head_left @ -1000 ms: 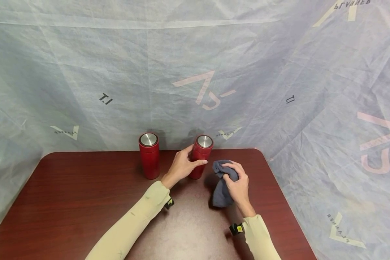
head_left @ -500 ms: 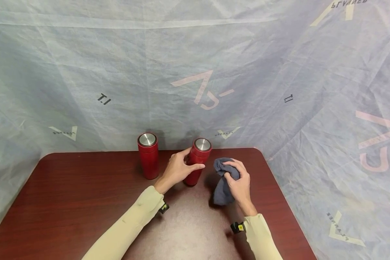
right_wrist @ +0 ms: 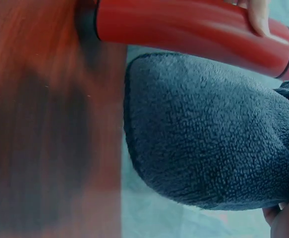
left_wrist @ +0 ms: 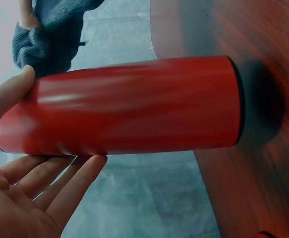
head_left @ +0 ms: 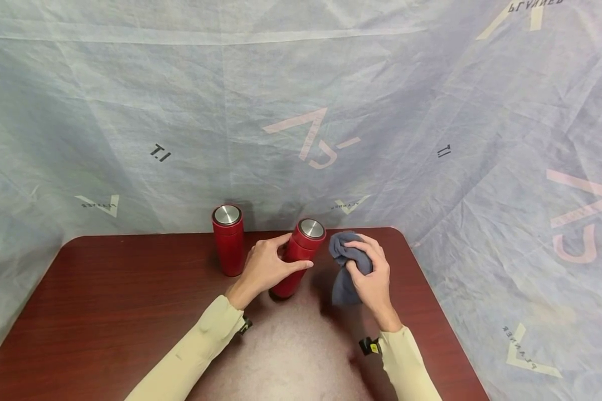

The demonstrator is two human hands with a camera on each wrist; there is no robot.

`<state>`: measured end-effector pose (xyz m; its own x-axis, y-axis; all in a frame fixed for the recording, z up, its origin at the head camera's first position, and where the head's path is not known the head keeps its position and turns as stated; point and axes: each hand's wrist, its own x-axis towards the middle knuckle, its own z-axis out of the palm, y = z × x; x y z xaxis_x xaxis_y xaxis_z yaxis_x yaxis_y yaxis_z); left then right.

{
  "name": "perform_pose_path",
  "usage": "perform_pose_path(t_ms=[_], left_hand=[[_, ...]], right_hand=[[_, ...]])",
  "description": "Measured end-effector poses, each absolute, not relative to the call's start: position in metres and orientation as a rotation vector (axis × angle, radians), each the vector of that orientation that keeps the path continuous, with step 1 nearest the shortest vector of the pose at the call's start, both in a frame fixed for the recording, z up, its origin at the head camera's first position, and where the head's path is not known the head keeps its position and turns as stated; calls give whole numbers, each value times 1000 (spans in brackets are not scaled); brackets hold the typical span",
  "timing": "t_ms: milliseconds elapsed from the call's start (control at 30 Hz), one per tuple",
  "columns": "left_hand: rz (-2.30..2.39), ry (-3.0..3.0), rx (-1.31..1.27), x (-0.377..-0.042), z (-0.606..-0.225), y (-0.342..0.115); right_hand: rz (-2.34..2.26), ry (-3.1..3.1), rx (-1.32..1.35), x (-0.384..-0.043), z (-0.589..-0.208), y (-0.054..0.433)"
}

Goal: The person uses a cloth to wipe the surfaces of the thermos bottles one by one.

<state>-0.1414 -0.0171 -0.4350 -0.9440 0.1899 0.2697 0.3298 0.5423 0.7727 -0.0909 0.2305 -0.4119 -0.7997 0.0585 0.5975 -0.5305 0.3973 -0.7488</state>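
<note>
My left hand (head_left: 264,266) grips a red thermos flask (head_left: 297,255) with a silver-topped lid, thumb on the near side and fingers behind. The flask tilts, its lid leaning to the right. In the left wrist view, a gap with a shadow lies between the base of the flask (left_wrist: 149,106) and the table. To the right, my right hand (head_left: 373,275) holds a bunched blue-grey cloth (head_left: 348,287) between thumb and fingers. One part of the cloth (right_wrist: 208,134) hangs down beside the flask in the right wrist view, its fuzzy weave showing.
A second red thermos flask (head_left: 228,242) stands upright to the left, near the back edge of the dark red wooden table (head_left: 105,312). A grey fabric sheet (head_left: 205,111) with printed letters hangs behind the table and along its sides.
My left hand has drawn the flask toward me and slightly left, tipping it from nearly upright and lifting it. My right hand has raised the cloth a little.
</note>
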Motion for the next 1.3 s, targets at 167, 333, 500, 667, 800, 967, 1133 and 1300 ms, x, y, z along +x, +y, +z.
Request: perform_pose_path(t_ms=[167,333,500,667,800,967,1133,1300], left_hand=[[-1280,-2626,-435,-135,-433,-19],[-1220,-2651,-441,-132,-429,-19],[-1179,-2678,-463,-129,-426,-18],[-1151,-2686,-511,-128,-424,-16],[-1136,-2676,-542,-127,-423,-15],[-1089,-2661,-568,-128,-422,-15],[-1059,-2654,-599,-129,-422,-16],[-1014,-2644,-625,-128,-421,-17]], right_hand=[[1325,-2045,524,-91,-397,226],[1250,-1996,612,-91,-383,222],[1180,-2007,715,-101,-387,222],[1094,-2045,850,-112,-395,221],[1062,-2091,890,-115,-396,219],[1023,-2137,890,-117,-395,218],[986,-2198,911,-118,-391,219],[993,-2265,931,-122,-386,219]])
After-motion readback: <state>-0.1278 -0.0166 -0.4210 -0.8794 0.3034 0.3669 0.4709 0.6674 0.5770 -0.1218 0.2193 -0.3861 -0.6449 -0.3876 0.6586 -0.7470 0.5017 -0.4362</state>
